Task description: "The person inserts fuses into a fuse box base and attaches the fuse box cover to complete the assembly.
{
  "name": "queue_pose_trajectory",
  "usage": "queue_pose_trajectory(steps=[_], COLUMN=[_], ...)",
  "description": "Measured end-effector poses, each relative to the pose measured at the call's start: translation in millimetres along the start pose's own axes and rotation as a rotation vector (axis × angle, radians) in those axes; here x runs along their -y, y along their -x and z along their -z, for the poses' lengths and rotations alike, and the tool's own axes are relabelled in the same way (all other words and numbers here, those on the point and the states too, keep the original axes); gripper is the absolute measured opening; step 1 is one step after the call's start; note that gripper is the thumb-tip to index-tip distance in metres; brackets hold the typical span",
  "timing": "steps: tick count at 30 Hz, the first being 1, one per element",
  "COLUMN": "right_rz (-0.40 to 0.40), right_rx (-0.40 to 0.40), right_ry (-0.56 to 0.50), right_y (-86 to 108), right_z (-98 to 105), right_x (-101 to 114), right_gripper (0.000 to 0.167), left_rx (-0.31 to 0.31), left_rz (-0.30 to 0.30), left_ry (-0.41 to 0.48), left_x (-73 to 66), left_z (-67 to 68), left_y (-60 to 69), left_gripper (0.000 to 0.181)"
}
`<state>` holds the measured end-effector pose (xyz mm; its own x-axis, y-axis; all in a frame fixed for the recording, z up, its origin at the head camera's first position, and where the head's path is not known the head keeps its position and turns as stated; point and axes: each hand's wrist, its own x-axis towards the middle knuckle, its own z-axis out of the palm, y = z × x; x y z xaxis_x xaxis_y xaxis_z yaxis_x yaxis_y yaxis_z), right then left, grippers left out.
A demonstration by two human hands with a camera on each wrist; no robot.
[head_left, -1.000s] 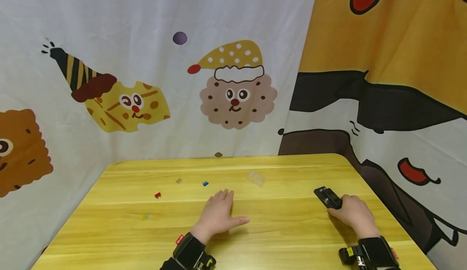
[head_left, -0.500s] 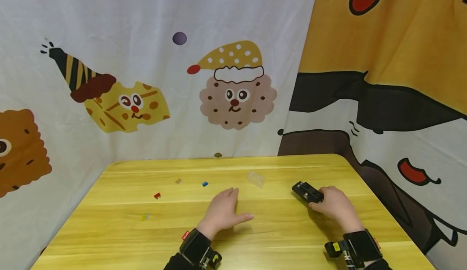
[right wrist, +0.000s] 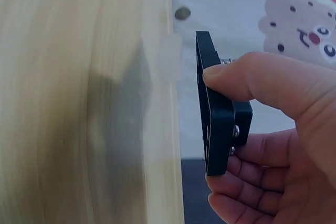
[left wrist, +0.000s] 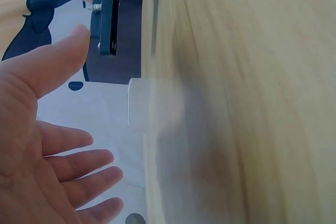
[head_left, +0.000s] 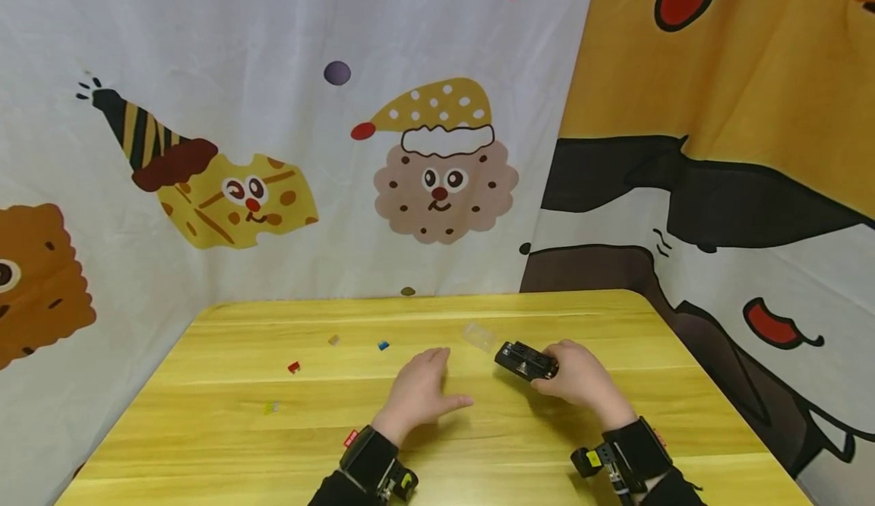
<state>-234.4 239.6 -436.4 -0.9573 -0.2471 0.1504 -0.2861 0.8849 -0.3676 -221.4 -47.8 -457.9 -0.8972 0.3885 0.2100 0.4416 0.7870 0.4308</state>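
Note:
My right hand (head_left: pixel 581 377) grips a black rectangular module (head_left: pixel 522 360) by its near right end, lifted above the table. In the right wrist view the module (right wrist: pixel 219 119) shows as a flat plate with a raised block and metal screws; the thumb presses one edge and fingers curl under the other side. My left hand (head_left: pixel 415 392) hovers over the table, fingers extended and thumb spread, holding nothing. The left wrist view shows the module (left wrist: pixel 107 22) beyond the left thumb, apart from it. Just behind the module lies a clear plastic piece (head_left: pixel 477 336), resembling a shallow box.
On the left of the wooden table (head_left: pixel 205 445) lie a red piece (head_left: pixel 294 368), a blue piece (head_left: pixel 383 346), a tan piece (head_left: pixel 333 340) and a yellowish clear piece (head_left: pixel 271 408), all tiny. A cartoon-printed curtain (head_left: pixel 273 20) hangs behind the table's far edge.
My right hand has carried the black module leftward across the table, from the right side to near the clear piece. My left hand has shifted slightly right.

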Motion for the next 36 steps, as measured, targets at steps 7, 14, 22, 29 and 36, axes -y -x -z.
queue_pose_trajectory(steps=[7, 14, 22, 29, 36], right_rz=[0.078, 0.176, 0.272, 0.312, 0.362], right_rx=[0.007, 0.015, 0.048, 0.073, 0.106], right_ry=[-0.012, -0.022, -0.037, -0.086, -0.103], right_y=[-7.5, -13.9, -18.6, -23.7, -33.0], right_z=[-11.8, -23.0, -29.4, -36.3, -46.7], right_x=[22.4, 40.0, 51.0, 54.6, 56.0], right_gripper=[0.043, 0.041, 0.039, 0.04, 0.041], left_rx=[-0.03, -0.025, 0.001, 0.003, -0.003], left_rz=[-0.013, -0.035, -0.051, -0.039, -0.087], left_ry=[0.023, 0.114, 0.098, 0.03, 0.01], left_x=[2.6, 6.0, 9.2, 12.6, 27.2], left_z=[-0.5, 0.8, 3.3, 5.8, 9.3], left_y=[-3.0, -6.7, -8.8, -9.3, -8.4], left_gripper=[0.084, 0.073, 0.065, 0.047, 0.043])
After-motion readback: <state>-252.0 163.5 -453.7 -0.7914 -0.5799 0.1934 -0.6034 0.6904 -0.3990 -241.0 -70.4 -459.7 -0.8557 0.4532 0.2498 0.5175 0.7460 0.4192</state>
